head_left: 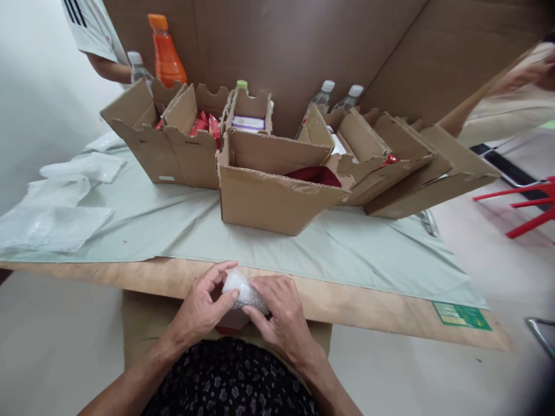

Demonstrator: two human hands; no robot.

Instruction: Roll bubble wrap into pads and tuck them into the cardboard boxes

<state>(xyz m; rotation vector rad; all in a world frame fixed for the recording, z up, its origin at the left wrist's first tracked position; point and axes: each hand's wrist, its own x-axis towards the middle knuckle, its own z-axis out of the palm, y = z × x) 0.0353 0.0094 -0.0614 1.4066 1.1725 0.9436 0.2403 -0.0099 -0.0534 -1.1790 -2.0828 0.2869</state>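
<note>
Between my two hands, at the wooden front edge of the table, is a small bundle of clear bubble wrap [246,290]. My left hand [207,300] grips its left end, thumb and fingers curved around it. On the right end, my right hand [280,306] has its fingers over the top and its thumb below. What the wrap encloses cannot be made out. Below the bundle, over my lap, a dark red thing shows in part.
Cardboard boxes [273,199] holding red packets and other goods stand across the green cloth [182,231]. Bubble wrap sheets [56,228] lie at the left. Bottles [168,60] stand behind. A person's arm [108,68] is at back left, another person at right, near a red stool [535,202].
</note>
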